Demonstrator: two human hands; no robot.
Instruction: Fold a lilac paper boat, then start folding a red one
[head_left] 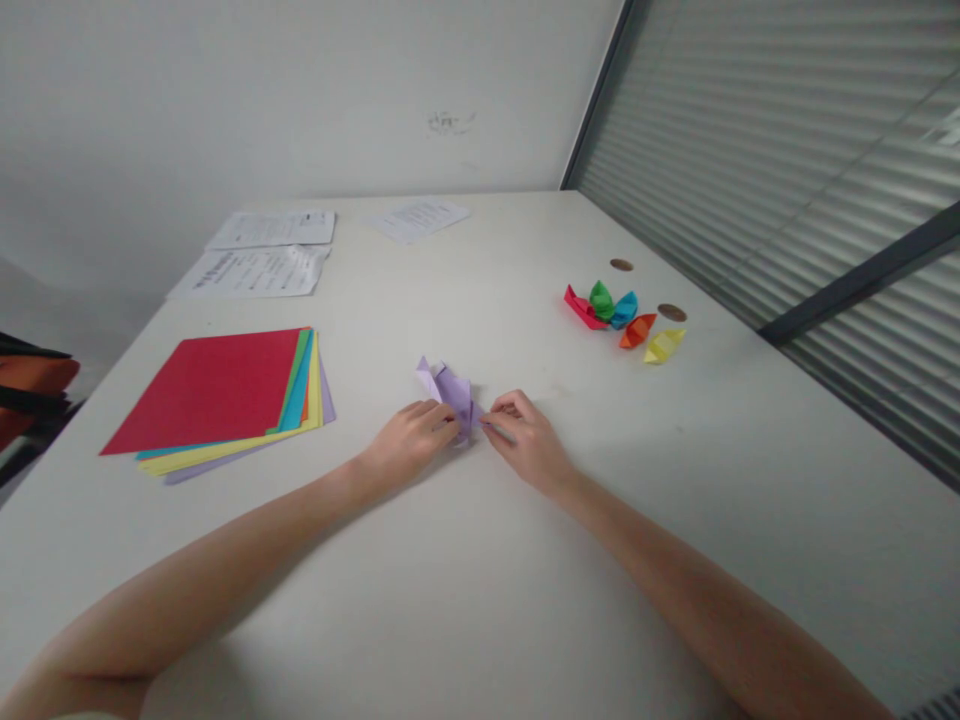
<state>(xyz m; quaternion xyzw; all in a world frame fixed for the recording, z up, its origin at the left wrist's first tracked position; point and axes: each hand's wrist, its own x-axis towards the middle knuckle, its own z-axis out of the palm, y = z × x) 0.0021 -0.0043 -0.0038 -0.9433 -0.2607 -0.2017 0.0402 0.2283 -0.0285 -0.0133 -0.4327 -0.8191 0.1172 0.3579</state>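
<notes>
A partly folded piece of purple origami paper (453,388) lies on the white table between my hands, with pointed flaps standing up at its far left. My left hand (417,436) has its fingers closed on the near left side of the purple paper. With thumb and forefinger, my right hand (526,438) pinches a pointed corner on the paper's right. My fingers cover part of the near folds.
At left lies a fanned stack of coloured paper (217,385), red on top. Several small folded paper boats (637,329) sit at the right. Printed sheets (259,270) lie far left, another sheet (422,218) near the wall. Window blinds (780,150) border the table's right.
</notes>
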